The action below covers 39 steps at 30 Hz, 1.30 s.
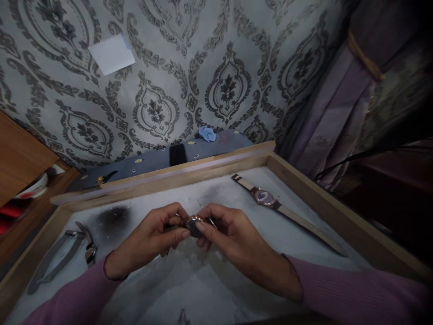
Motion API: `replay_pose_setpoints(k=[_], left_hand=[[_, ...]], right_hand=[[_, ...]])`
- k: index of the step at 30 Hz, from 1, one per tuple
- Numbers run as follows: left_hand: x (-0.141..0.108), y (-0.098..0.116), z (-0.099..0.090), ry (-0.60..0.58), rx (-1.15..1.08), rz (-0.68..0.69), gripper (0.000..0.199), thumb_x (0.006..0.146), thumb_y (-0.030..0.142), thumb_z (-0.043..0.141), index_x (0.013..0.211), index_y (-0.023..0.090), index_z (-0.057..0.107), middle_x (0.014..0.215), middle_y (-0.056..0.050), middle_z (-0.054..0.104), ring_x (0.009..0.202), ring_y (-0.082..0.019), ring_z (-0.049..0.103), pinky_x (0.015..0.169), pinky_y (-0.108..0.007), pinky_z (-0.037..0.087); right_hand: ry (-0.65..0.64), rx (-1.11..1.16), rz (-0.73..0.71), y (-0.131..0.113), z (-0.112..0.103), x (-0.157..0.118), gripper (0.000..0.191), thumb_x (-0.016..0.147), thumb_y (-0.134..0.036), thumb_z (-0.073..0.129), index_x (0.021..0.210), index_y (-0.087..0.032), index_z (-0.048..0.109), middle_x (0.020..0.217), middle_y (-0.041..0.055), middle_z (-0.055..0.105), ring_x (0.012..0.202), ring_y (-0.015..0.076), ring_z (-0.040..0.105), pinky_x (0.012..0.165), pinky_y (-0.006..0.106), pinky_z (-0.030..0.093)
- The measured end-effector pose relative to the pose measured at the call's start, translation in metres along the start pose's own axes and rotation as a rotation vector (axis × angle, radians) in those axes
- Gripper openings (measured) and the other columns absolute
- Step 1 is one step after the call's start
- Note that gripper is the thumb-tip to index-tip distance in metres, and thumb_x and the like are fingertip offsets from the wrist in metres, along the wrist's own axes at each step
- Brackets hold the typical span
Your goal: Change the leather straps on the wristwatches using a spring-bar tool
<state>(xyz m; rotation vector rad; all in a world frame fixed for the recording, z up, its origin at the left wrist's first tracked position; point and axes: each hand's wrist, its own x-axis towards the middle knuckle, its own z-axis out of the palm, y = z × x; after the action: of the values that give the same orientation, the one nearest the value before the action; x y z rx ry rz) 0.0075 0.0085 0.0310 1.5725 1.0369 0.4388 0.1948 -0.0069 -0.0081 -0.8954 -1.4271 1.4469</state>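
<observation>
Near the middle of the view a small round watch point(194, 225) with a shiny rim is held between both hands. My left hand point(158, 232) pinches its left side, thumb and fingers closed. On its right side my right hand point(225, 230) has its thumb over the watch face, and a thin metal tool point(212, 222) shows between its fingers. The curled fingers partly hide the watch and its strap. To the right, a larger watch point(264, 197) with a long light strap lies on the white surface.
A wooden rim point(162, 177) borders the white work surface. Grey-handled pliers point(61, 257) and another watch point(90, 253) lie at the left. Behind the rim are a dark flat object point(177, 155) and a crumpled blue cloth point(207, 133). A curtain point(331, 104) hangs at the right.
</observation>
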Motion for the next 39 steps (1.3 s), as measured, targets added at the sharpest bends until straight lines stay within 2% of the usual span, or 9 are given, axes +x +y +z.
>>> replay_pose_setpoints(k=[5, 11, 14, 20, 24, 30, 35, 39], left_hand=[[0.004, -0.004, -0.003, -0.038, -0.106, -0.035, 0.023, 0.081, 0.037, 0.064, 0.082, 0.016, 0.053, 0.057, 0.005, 0.052, 0.043, -0.006, 0.041, 0.036, -0.014, 0.030], [0.010, -0.010, -0.006, -0.125, -0.250, -0.163, 0.024, 0.079, 0.037, 0.067, 0.081, 0.015, 0.056, 0.047, 0.007, 0.051, 0.034, -0.004, 0.033, 0.033, -0.015, 0.025], [0.010, -0.011, -0.006, -0.147, -0.276, -0.197, 0.024, 0.079, 0.038, 0.065, 0.081, 0.016, 0.056, 0.047, 0.007, 0.051, 0.034, -0.003, 0.031, 0.034, -0.016, 0.023], [0.009, -0.006, -0.005, -0.172, -0.237, -0.184, 0.024, 0.084, 0.040, 0.059, 0.081, 0.016, 0.056, 0.050, 0.006, 0.049, 0.039, -0.005, 0.034, 0.037, -0.017, 0.024], [0.008, -0.005, -0.006, -0.155, -0.245, -0.149, 0.017, 0.084, 0.032, 0.056, 0.080, 0.015, 0.058, 0.053, 0.005, 0.049, 0.043, -0.006, 0.035, 0.039, -0.017, 0.024], [0.007, -0.008, -0.010, -0.179, -0.300, -0.158, 0.016, 0.085, 0.030, 0.056, 0.089, 0.015, 0.057, 0.056, 0.004, 0.053, 0.043, -0.005, 0.036, 0.040, -0.016, 0.025], [0.007, -0.006, -0.012, -0.193, -0.294, -0.144, 0.020, 0.084, 0.033, 0.062, 0.085, 0.014, 0.056, 0.062, 0.000, 0.061, 0.045, -0.007, 0.047, 0.043, -0.017, 0.033], [0.007, -0.006, -0.014, -0.169, -0.272, -0.147, 0.022, 0.081, 0.034, 0.066, 0.081, 0.012, 0.060, 0.062, -0.002, 0.064, 0.044, -0.006, 0.048, 0.044, -0.017, 0.035]], right_hand=[[-0.014, 0.042, 0.032, 0.000, 0.001, 0.001, 0.021, 0.083, -0.035, 0.063, 0.079, -0.015, 0.061, 0.060, -0.0011, 0.060, 0.055, 0.0106, 0.060, 0.052, 0.022, 0.050], [-0.039, 0.122, 0.264, -0.002, 0.000, 0.008, 0.018, 0.080, -0.028, 0.065, 0.071, -0.016, 0.055, 0.051, -0.0033, 0.060, 0.044, 0.0086, 0.058, 0.046, 0.019, 0.049], [-0.048, 0.145, 0.312, -0.003, -0.001, 0.010, 0.017, 0.080, -0.025, 0.064, 0.069, -0.016, 0.055, 0.048, -0.0033, 0.060, 0.041, 0.0080, 0.058, 0.044, 0.018, 0.048], [-0.047, 0.159, 0.312, -0.005, -0.001, 0.010, 0.018, 0.077, -0.026, 0.069, 0.068, -0.016, 0.057, 0.049, -0.0028, 0.061, 0.041, 0.0080, 0.058, 0.043, 0.018, 0.048], [-0.039, 0.139, 0.321, -0.007, 0.000, 0.010, 0.017, 0.076, -0.025, 0.069, 0.069, -0.016, 0.057, 0.049, -0.0034, 0.061, 0.042, 0.0078, 0.058, 0.043, 0.017, 0.047], [-0.027, 0.110, 0.303, -0.006, 0.000, 0.009, 0.014, 0.079, -0.021, 0.065, 0.069, -0.015, 0.057, 0.049, -0.0033, 0.060, 0.042, 0.0076, 0.057, 0.043, 0.017, 0.047], [-0.024, 0.129, 0.214, -0.004, 0.001, 0.007, 0.021, 0.076, -0.031, 0.070, 0.070, -0.015, 0.057, 0.054, -0.0032, 0.059, 0.046, 0.0083, 0.059, 0.046, 0.018, 0.048], [-0.004, 0.110, 0.198, -0.004, 0.002, 0.006, 0.024, 0.075, -0.035, 0.071, 0.071, -0.015, 0.058, 0.053, -0.0027, 0.059, 0.048, 0.0086, 0.059, 0.047, 0.019, 0.048]])
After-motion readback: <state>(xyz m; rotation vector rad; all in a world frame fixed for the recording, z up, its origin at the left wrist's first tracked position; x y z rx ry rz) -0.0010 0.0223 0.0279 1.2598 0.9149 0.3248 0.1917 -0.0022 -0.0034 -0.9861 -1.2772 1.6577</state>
